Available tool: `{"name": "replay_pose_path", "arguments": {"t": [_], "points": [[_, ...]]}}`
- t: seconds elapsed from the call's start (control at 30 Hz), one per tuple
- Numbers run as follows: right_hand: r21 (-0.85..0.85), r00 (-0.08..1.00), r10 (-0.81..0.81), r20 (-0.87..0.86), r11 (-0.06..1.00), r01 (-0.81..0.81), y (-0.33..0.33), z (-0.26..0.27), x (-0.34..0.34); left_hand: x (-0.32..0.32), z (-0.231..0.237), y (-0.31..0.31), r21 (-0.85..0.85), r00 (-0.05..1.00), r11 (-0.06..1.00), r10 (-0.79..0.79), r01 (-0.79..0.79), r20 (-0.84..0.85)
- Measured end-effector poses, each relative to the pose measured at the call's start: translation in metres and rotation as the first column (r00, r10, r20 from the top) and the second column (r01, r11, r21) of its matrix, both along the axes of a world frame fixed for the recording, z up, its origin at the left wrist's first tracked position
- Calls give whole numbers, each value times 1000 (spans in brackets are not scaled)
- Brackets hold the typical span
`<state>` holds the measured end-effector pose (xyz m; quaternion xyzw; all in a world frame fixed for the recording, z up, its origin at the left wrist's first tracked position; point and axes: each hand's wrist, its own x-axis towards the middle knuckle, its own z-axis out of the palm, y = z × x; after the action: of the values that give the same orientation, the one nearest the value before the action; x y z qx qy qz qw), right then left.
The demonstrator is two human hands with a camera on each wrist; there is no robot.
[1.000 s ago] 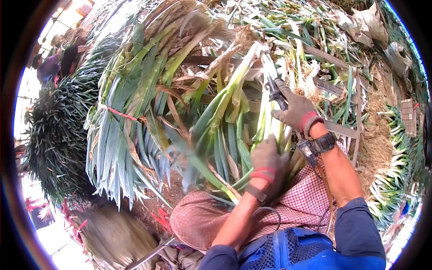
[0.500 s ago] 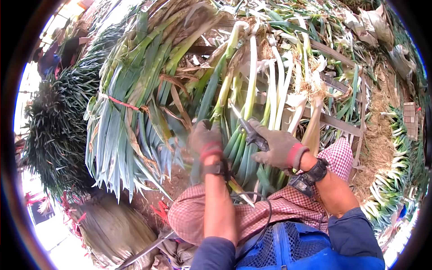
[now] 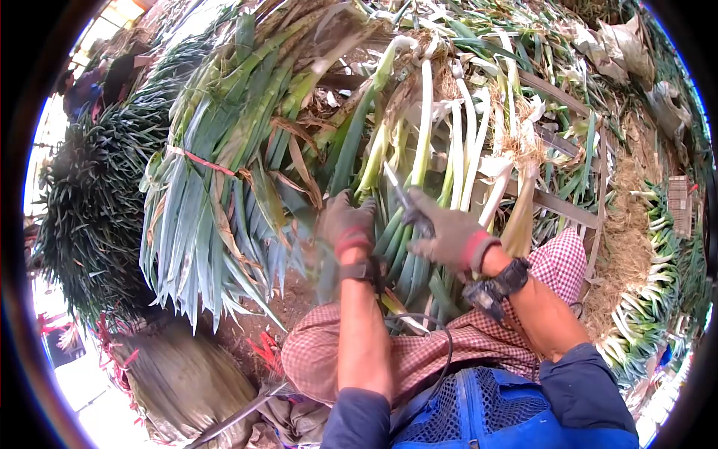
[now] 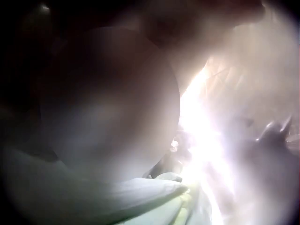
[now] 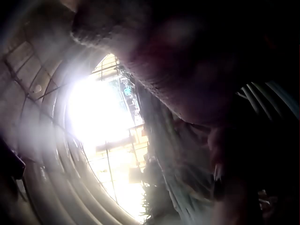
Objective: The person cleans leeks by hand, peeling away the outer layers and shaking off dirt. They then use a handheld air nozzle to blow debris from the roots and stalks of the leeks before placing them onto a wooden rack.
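My gloved left hand (image 3: 346, 223) grips a leek (image 3: 372, 161) low down, where its green leaves start; blurred leaf ends hang below the fingers. In the gloved right hand (image 3: 449, 232) I hold a black air blow gun (image 3: 416, 217), its slim silver nozzle pointing up and left between the leeks. Several more leeks (image 3: 423, 123) lie beside it, white stems away from me and leaves toward my lap. A pale leaf (image 4: 150, 199) crosses the bottom of the left wrist view. The right wrist view is mostly dark, with the gun hidden.
A big heap of leeks tied with a red string (image 3: 200, 159) hangs at the left, darker bundles behind it. Wooden slats (image 3: 557, 206) stand under the leeks. Trimmed leeks (image 3: 649, 292) are stacked far right, and a sack (image 3: 183, 374) lies lower left.
Since a second ago, my left hand has moved up and left from the lap to the leek leaves. The right hand came down and left with the air blow gun, away from the white stems.
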<state>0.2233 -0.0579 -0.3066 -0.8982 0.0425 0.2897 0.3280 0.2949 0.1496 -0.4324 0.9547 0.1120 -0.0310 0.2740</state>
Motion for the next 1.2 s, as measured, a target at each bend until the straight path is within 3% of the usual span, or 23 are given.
{"name": "replay_pose_path", "arguments": {"t": [0.13, 0.17, 0.4, 0.5, 0.57, 0.63, 0.7, 0.73, 0.77, 0.87, 0.97, 1.07, 1.13, 1.2], "points": [[-62, 993, -87, 75, 994, 92, -18, -10, 39, 6, 5, 1, -36, 997, 998, -51, 49, -53], [-67, 989, -149, -10, 987, 148, -17, 10, 53, 7, 8, 2, -74, 994, 996, -65, 58, -83], [-213, 969, -116, 216, 963, 162, -59, -28, 132, 14, 9, 0, -92, 980, 988, -136, 123, -148], [-151, 977, -166, 130, 971, 185, -71, -22, 138, 18, 17, -2, -144, 969, 985, -127, 97, -212], [-83, 990, -138, 40, 987, 141, -67, -14, 124, 21, 5, -1, -153, 976, 983, -132, 106, -175], [-98, 991, -63, 118, 992, 75, -71, -24, 108, 20, 0, 0, -161, 980, 980, -139, 115, -144], [-12, 995, -72, 69, 997, 73, -65, -13, 84, 24, 3, -1, -273, 950, 956, -175, 103, -258], [-36, 995, -83, -46, 996, 82, -57, 3, 74, 23, 8, -2, -313, 937, 946, -184, 87, -296], [-63, 998, -45, 48, 997, 48, -58, -4, 62, 22, 14, -4, -335, 931, 939, -192, 81, -312], [-43, 1000, -23, 3, 999, 23, -60, -8, 21, 18, 36, -9, -378, 921, 923, -211, 78, -327], [-21, 991, 118, 63, 993, -117, -60, -1, -23, 19, 64, -15, -406, 914, 910, -233, 84, -332], [-37, 992, 120, -24, 992, -121, -63, 2, -49, 24, 92, -24, -422, 911, 900, -262, 111, -320], [-32, 999, -8, 41, 999, 10, -68, 3, -61, 27, 101, -30, -431, 904, 893, -287, 132, -316], [35, 993, -47, 105, 998, 44, -70, 11, -70, 29, 102, -42, -367, 904, 911, -305, 187, -298]]}}
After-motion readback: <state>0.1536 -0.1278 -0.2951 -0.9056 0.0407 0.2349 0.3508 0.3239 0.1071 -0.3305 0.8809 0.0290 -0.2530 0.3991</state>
